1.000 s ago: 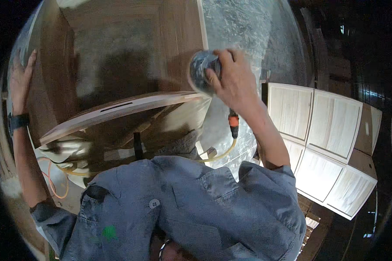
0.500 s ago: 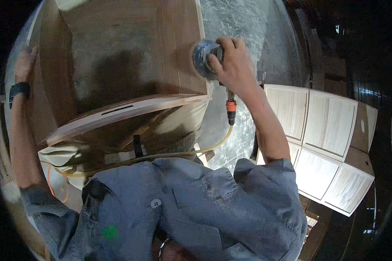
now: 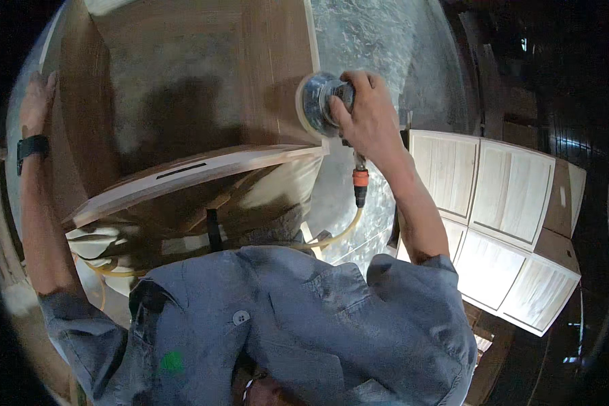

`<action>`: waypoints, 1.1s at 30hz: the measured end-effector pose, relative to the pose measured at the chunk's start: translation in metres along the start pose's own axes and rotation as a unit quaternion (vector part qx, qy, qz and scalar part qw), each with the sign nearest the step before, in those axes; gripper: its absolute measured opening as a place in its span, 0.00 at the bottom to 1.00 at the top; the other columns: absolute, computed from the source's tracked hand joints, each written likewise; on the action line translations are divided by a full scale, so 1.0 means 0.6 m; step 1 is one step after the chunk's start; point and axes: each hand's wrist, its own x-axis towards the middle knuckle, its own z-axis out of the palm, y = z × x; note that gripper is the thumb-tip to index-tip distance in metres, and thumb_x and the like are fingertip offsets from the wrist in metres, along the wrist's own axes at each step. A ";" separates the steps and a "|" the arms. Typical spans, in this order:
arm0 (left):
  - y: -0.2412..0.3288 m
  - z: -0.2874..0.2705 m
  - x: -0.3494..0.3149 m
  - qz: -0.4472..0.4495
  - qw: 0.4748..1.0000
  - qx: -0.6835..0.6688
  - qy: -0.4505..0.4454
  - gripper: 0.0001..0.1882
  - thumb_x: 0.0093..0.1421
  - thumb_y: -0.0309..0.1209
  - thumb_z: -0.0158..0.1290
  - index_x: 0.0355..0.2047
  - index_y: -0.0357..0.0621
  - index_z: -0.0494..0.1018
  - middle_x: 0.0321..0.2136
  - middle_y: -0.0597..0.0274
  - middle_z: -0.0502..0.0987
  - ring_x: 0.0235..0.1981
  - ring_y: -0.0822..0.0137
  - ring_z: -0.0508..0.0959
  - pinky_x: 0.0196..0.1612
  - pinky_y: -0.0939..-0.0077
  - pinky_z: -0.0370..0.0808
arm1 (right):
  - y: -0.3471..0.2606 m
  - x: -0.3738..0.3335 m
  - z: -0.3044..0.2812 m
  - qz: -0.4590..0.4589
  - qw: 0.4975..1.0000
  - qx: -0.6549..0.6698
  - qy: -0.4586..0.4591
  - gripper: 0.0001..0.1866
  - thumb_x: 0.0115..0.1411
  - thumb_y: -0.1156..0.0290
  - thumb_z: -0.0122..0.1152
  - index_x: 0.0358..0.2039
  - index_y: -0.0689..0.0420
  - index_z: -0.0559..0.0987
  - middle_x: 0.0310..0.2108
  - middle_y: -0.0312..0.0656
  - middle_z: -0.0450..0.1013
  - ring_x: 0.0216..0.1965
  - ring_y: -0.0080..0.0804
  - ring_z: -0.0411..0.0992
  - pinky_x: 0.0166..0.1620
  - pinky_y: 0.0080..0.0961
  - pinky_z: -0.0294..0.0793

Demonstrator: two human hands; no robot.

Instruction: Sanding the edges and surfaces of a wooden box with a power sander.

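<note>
My right hand (image 3: 372, 111) is wrapped around a round air-powered sander (image 3: 320, 103). Its disc rests against the right edge of an open wooden box (image 3: 262, 74), close to the near right corner. From the sander, an orange-and-black coupling (image 3: 361, 187) leads to a yellow air hose (image 3: 348, 230) that runs across in front of my body. My left hand (image 3: 38, 105), with a dark watch on its wrist, lies against the outer left side of the box, its fingers stretched out. The near rail (image 3: 203, 167) of the box has a narrow dark slot.
Cream cloth (image 3: 287, 189) lies beneath the box's near side. To the right stand several pale panelled wooden doors or cabinet fronts (image 3: 511, 193). The grey floor (image 3: 358, 40) beyond the sander is scuffed and dusty.
My right hand has drawn the sander slightly nearer to me along the box's right edge, toward the near corner. The hose has shifted with it. My left hand stays at the left side.
</note>
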 end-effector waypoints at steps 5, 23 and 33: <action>0.024 -0.054 -0.006 -0.043 0.996 -0.063 -0.055 0.34 0.63 0.57 0.42 0.57 0.41 0.65 0.53 0.42 0.71 0.55 0.43 0.71 0.56 0.53 0.68 | -0.038 -0.097 -0.008 -0.006 0.999 -0.032 -0.035 0.20 0.57 0.65 0.60 0.48 0.56 0.72 0.49 0.56 0.65 0.48 0.55 0.67 0.47 0.46 0.71; 0.047 -0.068 -0.017 -0.094 0.987 -0.098 -0.090 0.32 0.65 0.55 0.39 0.58 0.43 0.62 0.54 0.40 0.70 0.54 0.42 0.71 0.55 0.53 0.68 | -0.050 -0.096 -0.010 0.012 1.000 -0.023 -0.007 0.19 0.56 0.67 0.62 0.48 0.58 0.72 0.45 0.56 0.67 0.45 0.56 0.67 0.46 0.45 0.70; 0.106 -0.129 -0.043 -0.101 0.985 -0.113 -0.082 0.31 0.65 0.53 0.39 0.58 0.41 0.62 0.55 0.40 0.69 0.55 0.41 0.69 0.57 0.54 0.67 | -0.040 -0.089 -0.016 -0.013 1.000 -0.022 -0.018 0.19 0.56 0.66 0.62 0.48 0.57 0.72 0.46 0.55 0.67 0.47 0.56 0.67 0.49 0.44 0.69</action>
